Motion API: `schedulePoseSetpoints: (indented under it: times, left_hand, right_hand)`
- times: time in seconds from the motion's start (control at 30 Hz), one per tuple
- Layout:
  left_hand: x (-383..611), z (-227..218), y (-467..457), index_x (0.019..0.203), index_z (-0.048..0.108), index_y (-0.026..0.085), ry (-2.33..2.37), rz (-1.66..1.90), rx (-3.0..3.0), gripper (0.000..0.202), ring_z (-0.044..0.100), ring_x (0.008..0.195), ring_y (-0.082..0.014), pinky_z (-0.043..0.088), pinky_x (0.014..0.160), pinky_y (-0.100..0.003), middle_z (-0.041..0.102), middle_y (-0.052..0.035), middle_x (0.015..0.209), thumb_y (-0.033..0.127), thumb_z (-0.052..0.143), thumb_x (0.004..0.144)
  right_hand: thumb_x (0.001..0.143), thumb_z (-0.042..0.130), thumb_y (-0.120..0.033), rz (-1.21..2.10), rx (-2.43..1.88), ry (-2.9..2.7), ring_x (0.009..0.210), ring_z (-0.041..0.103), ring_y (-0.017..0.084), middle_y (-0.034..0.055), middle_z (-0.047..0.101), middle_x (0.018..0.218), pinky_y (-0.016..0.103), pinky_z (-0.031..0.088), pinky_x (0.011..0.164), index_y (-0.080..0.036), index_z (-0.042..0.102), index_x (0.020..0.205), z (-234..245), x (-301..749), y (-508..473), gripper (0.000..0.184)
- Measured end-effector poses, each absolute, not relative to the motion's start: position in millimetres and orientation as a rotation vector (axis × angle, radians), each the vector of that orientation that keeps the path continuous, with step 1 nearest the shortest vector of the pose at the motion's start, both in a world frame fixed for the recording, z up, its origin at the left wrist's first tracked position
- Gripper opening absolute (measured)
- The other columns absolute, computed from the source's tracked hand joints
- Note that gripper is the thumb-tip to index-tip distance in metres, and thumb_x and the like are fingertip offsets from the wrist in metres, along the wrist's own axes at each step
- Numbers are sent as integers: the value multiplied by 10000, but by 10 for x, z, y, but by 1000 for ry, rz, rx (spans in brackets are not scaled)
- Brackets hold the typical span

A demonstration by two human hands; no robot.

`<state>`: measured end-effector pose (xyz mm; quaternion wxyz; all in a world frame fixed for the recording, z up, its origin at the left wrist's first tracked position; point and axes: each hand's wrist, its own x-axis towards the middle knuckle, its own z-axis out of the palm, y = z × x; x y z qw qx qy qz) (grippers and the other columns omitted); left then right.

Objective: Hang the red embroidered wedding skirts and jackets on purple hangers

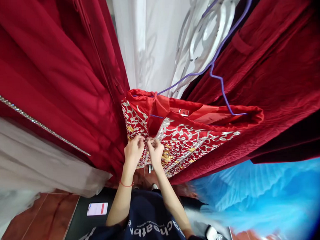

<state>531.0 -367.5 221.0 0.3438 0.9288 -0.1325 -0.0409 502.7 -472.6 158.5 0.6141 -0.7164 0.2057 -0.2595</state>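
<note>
A red garment [184, 140] with silver and gold embroidery hangs in front of me on a purple wire hanger [215, 56]. Its red satin lining shows at the top, with a small label [184, 112] inside, and a V-shaped opening runs down the front. Just below this opening, my left hand [134, 149] pinches one edge with thumb and fingers, a red string around its wrist. Close beside it, my right hand [155, 150] pinches the other edge. The fingertips of both hands nearly meet. Whatever small fastening may lie between them is too small to make out.
Dark red cloth [90, 77] hangs at left, and more red cloth [279, 80] at right. White fabric and a white scrolled frame [221, 27] stand behind. Bright blue fabric [257, 193] spreads at lower right. A phone [97, 209] lies on a dark surface at lower left.
</note>
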Motion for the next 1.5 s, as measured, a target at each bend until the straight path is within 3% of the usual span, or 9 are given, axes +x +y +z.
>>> schedulePoseSetpoints:
  times: [0.13,0.27,0.47,0.73,0.9,1.23,1.5]
  left_hand:
    - [5302,2125,-3687,979,694,251,-437,-186,2640,147,730,898,-248,447,687,-283,785,-38,907,326,645,862]
    - [5343,1987,-3803,980,703,210,-497,-73,2627,180,728,934,-263,449,721,-295,773,-99,958,299,557,924]
    - [5284,1784,-3861,1010,696,168,-584,-16,2542,209,720,974,-217,465,755,-250,752,-114,1055,119,511,923]
    - [5164,1723,-3821,1236,654,188,-590,8,2473,322,712,983,-191,489,753,-238,727,-95,1183,241,423,1018]
    - [5143,1780,-3835,1223,672,208,-581,3,2452,317,706,994,-197,488,804,-249,730,-94,1179,262,445,1008]
    - [5170,1854,-3850,1152,698,211,-571,-65,2485,320,701,1015,-214,467,790,-264,738,-98,1174,266,415,1012]
    - [5327,1964,-4026,1086,711,219,-540,-125,2557,317,722,911,-213,415,688,-269,760,-93,1107,332,423,1022]
  right_hand:
    - [830,555,-450,-498,-1541,404,503,398,105,-38,478,514,245,361,519,-208,505,587,1690,5018,-4743,346]
    - [782,590,-427,-385,-1456,339,468,266,81,-72,334,453,239,265,467,-215,445,508,1790,4906,-4768,375]
    - [792,608,-397,-465,-1363,387,509,315,88,-65,413,531,232,279,510,-171,632,732,1874,4750,-4597,235]
    - [829,673,-453,-631,-1268,395,528,335,90,-61,429,566,237,265,519,-169,672,835,2330,4714,-4379,284]
    - [831,687,-435,-699,-1229,372,515,314,81,-71,411,549,236,249,507,-168,667,821,2671,4761,-4410,268]
    - [862,634,-436,-787,-1301,330,506,395,88,-61,472,538,234,350,528,-188,667,803,3010,4911,-4512,257]
    - [914,594,-375,-878,-1304,226,485,386,86,-77,416,536,230,326,501,-215,638,816,3379,5117,-4636,193]
